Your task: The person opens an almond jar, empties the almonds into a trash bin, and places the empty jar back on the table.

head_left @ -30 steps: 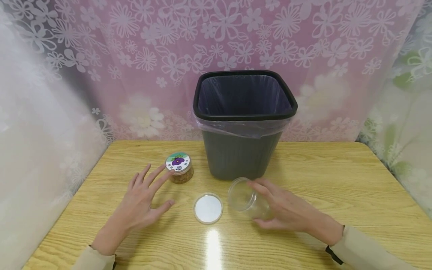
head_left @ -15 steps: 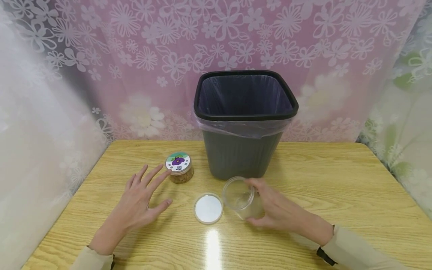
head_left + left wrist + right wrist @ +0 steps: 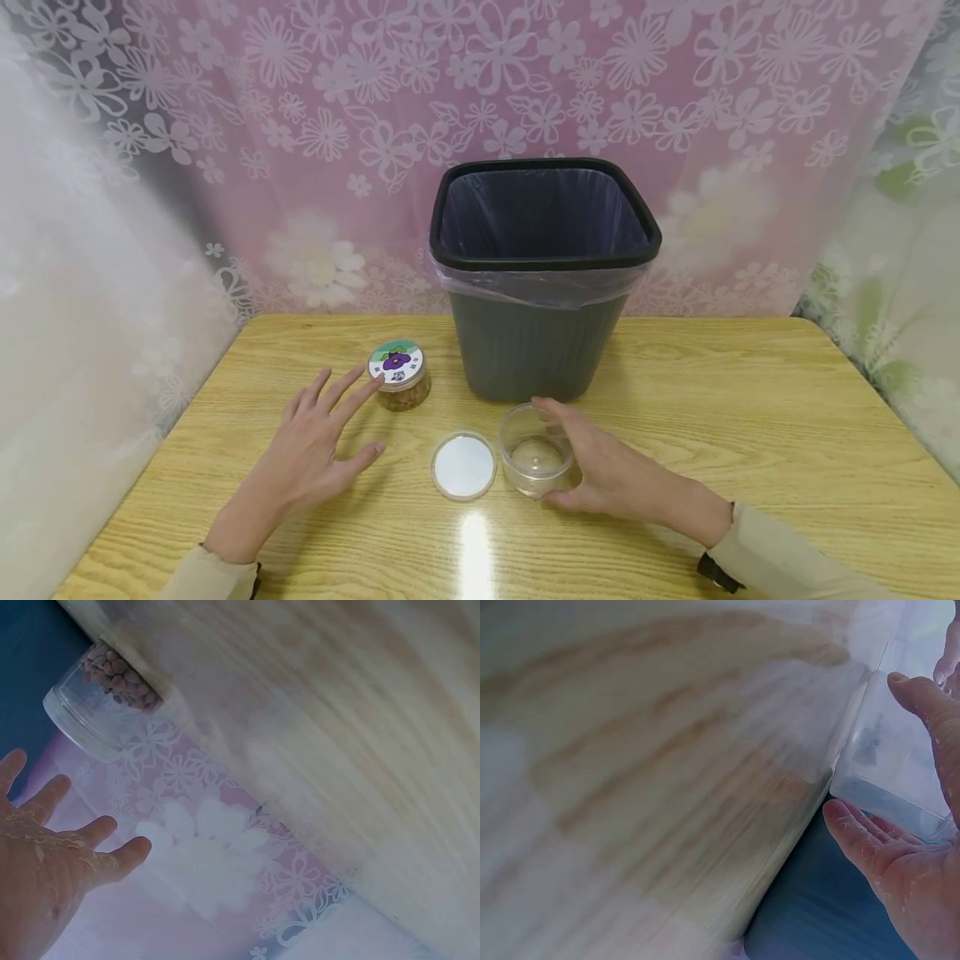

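My right hand (image 3: pixel 618 467) holds a clear plastic jar (image 3: pixel 534 467) by its side, thumb at the near side and fingers at the far side. The jar stands upright, its open mouth facing up, and looks empty. In the right wrist view, thumb and fingers lie along the wall of this clear jar (image 3: pixel 885 765). Just left of it, a round white lid (image 3: pixel 463 467) lies flat. My left hand (image 3: pixel 311 454) has its fingers spread, with fingertips by a lidded jar (image 3: pixel 405 393) of brown pieces. In the left wrist view, a gap separates fingers and filled jar (image 3: pixel 120 682).
A dark grey trash can (image 3: pixel 525 342) with a clear bag liner stands behind the jars at the table's back. The wooden table (image 3: pixel 735 400) runs back to a pink floral curtain (image 3: pixel 360 100), with pale curtains on both sides.
The right hand has moved slightly left and tipped the clear jar from leaning to upright, beside the lid. The left hand has stayed nearly still.
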`<state>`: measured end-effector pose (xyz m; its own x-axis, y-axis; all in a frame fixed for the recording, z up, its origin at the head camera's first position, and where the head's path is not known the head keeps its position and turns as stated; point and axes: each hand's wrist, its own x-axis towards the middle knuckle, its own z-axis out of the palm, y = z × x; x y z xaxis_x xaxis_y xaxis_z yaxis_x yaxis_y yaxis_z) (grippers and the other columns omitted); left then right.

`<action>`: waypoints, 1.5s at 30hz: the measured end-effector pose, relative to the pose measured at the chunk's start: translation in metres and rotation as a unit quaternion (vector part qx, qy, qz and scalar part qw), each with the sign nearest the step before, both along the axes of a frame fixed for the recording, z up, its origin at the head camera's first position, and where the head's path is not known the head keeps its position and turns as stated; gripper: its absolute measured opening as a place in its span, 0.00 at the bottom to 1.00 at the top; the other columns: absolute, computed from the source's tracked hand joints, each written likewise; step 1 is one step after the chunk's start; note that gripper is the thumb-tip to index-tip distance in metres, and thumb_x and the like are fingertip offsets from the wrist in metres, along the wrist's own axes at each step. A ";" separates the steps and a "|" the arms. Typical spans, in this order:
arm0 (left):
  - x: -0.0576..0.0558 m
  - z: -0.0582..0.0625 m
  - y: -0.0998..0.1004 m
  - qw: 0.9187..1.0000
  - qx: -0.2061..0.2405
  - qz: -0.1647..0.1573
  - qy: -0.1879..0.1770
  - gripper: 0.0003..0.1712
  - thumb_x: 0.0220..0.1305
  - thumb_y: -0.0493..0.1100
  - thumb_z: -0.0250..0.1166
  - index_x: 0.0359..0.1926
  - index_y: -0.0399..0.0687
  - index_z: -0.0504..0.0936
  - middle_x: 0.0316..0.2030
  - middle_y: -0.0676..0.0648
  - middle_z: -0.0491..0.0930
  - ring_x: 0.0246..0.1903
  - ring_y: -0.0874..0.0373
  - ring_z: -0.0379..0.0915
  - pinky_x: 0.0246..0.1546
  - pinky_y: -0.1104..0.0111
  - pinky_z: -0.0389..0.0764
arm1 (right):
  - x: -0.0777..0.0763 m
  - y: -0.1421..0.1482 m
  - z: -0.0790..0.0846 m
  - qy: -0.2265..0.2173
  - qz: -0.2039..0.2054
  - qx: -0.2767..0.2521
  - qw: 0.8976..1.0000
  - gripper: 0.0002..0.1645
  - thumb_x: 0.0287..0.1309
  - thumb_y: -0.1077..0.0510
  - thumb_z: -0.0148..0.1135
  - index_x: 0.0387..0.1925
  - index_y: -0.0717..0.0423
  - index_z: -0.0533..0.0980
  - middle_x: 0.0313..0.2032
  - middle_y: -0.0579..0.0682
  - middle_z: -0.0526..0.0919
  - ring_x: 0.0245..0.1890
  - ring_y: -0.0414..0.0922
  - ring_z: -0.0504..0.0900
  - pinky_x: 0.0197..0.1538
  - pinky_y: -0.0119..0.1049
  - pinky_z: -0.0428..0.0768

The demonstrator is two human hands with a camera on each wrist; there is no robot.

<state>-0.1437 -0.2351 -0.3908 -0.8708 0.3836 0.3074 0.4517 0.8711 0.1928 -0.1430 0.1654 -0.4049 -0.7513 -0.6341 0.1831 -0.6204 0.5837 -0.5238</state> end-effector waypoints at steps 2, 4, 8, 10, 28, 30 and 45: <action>-0.003 0.001 0.003 1.000 0.000 -0.002 -0.001 0.45 0.64 0.60 0.67 0.78 0.65 0.61 0.77 0.44 0.61 0.75 0.26 0.51 0.65 0.28 0.60 | 0.000 0.001 0.001 0.000 -0.002 0.004 1.000 0.68 0.47 0.51 0.82 0.79 0.54 0.47 0.73 0.59 0.65 0.64 0.52 0.78 0.66 0.53 0.78; -0.007 0.002 0.005 1.000 0.002 -0.003 -0.002 0.45 0.64 0.60 0.67 0.78 0.64 0.61 0.77 0.44 0.60 0.75 0.26 0.50 0.65 0.28 0.60 | 0.000 0.002 0.001 0.000 -0.003 0.008 1.000 0.67 0.48 0.50 0.81 0.79 0.54 0.47 0.73 0.58 0.66 0.65 0.52 0.78 0.66 0.53 0.78; -0.015 0.007 0.010 1.000 0.009 -0.005 -0.003 0.44 0.64 0.58 0.67 0.78 0.62 0.61 0.78 0.43 0.59 0.75 0.27 0.50 0.64 0.27 0.61 | 0.000 0.004 0.003 0.014 0.004 0.013 1.000 0.66 0.50 0.47 0.81 0.79 0.54 0.49 0.73 0.58 0.66 0.67 0.54 0.76 0.67 0.54 0.77; -0.018 0.010 0.013 1.000 0.011 -0.003 -0.009 0.44 0.65 0.58 0.67 0.78 0.63 0.61 0.78 0.42 0.58 0.76 0.27 0.50 0.64 0.27 0.61 | 0.000 0.005 0.005 0.022 0.009 0.011 1.000 0.65 0.50 0.45 0.80 0.79 0.54 0.50 0.74 0.56 0.66 0.69 0.54 0.75 0.68 0.53 0.76; -0.061 0.024 0.036 0.995 0.008 0.012 -0.096 0.36 0.67 0.55 0.64 0.74 0.53 0.69 0.74 0.33 0.62 0.68 0.27 0.64 0.62 0.34 0.72 | 0.000 0.014 0.014 0.122 0.033 -0.009 0.992 0.60 0.52 0.37 0.77 0.77 0.53 0.56 0.69 0.53 0.71 0.67 0.47 0.75 0.62 0.47 0.82; -0.064 0.026 0.038 0.994 0.001 0.013 -0.112 0.35 0.67 0.55 0.64 0.73 0.53 0.71 0.73 0.32 0.64 0.68 0.27 0.65 0.62 0.34 0.72 | 0.000 0.015 0.015 0.126 0.035 -0.008 0.991 0.60 0.52 0.37 0.77 0.77 0.53 0.56 0.69 0.53 0.71 0.67 0.47 0.75 0.62 0.47 0.82; -0.088 0.041 0.047 0.980 -0.037 0.008 -0.195 0.37 0.64 0.54 0.67 0.73 0.54 0.71 0.68 0.29 0.66 0.60 0.27 0.67 0.51 0.41 0.79 | -0.001 0.017 0.020 0.129 0.033 -0.008 0.991 0.59 0.51 0.41 0.79 0.76 0.52 0.58 0.68 0.51 0.71 0.65 0.47 0.77 0.60 0.45 0.84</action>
<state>-0.2317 -0.1881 -0.3499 -0.9223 0.3784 -0.0780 0.3433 0.8952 0.2841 -0.1438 0.1824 -0.3854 -0.6348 -0.6757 0.3747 -0.7717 0.5299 -0.3517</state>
